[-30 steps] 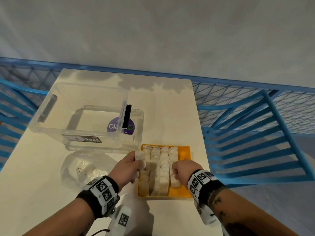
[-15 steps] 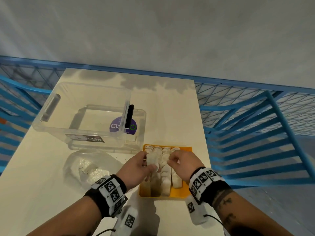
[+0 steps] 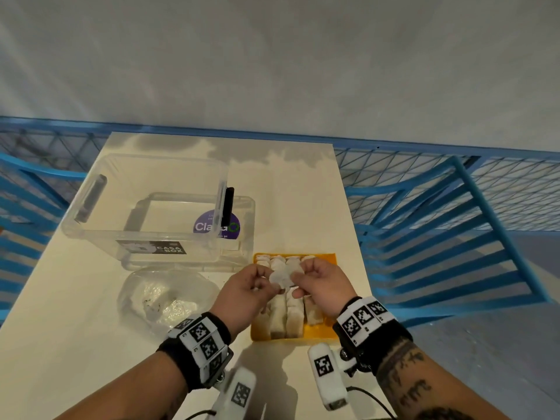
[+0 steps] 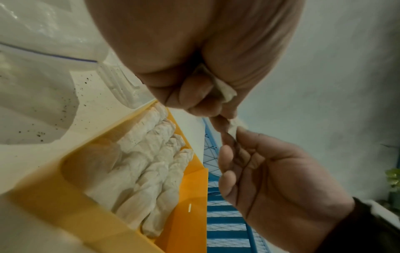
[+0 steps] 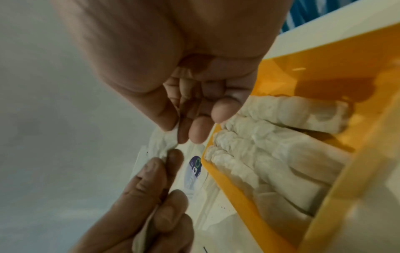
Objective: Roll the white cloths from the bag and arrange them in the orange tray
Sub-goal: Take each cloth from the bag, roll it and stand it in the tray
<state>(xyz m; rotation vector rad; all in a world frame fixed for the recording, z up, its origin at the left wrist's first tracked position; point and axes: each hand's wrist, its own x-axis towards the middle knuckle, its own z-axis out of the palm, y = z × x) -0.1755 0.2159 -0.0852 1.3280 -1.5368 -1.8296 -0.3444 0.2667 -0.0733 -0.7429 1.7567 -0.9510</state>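
Head view gave us the clearest layout: we saw a small white cloth (image 3: 285, 274) held up in the air between both hands, just above the far half of the tray (image 3: 328, 331). The left hand (image 3: 247, 294) pinched its left edge between thumb and forefinger, and the right hand (image 3: 322, 283) pinched its right edge the same way. The cloth looked crumpled and partly opened out, a pale, slightly translucent scrap with wrinkled edges (the left wrist view showed only a folded corner of it poking out between thumb and finger). Below it, the rolls (image 3: 286, 316) lay packed side by side in rows that ran the length of the tray, each one a lumpy, creased white cylinder; we noted bare orange floor along the tray's right side. The bag (image 3: 169, 298), clear and rumpled, sat on the table (image 3: 75, 344) to the left of the tray, and a clear box (image 3: 145, 207) stood behind it. We could not tell how much cloth was inside the bag.
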